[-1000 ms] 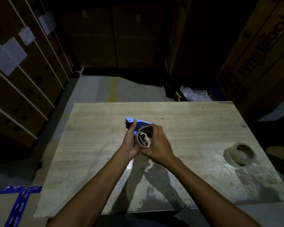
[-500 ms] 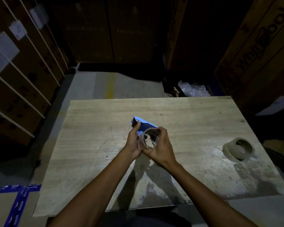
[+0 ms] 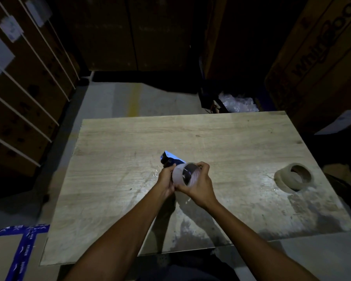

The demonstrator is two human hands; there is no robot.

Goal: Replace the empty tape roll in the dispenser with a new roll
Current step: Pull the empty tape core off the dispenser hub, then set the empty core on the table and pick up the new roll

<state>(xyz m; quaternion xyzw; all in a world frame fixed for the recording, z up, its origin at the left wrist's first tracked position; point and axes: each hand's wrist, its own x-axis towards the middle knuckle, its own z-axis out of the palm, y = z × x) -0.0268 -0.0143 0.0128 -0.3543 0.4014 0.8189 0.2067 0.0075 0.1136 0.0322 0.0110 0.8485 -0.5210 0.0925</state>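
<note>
Left hand (image 3: 166, 180) grips blue dispenser (image 3: 171, 159); right hand (image 3: 199, 184) clasps pale tape roll (image 3: 180, 175) at dispenser, above bench (image 3: 114, 159) middle. Risk: roll seated crooked on hub, jams or slips, since dim light hides alignment. Count: one dispenser, two rolls; second roll (image 3: 294, 177) lies near right edge.

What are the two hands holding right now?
Left hand: closed on the blue tape dispenser.
Right hand: closed on the clear tape roll.
</note>
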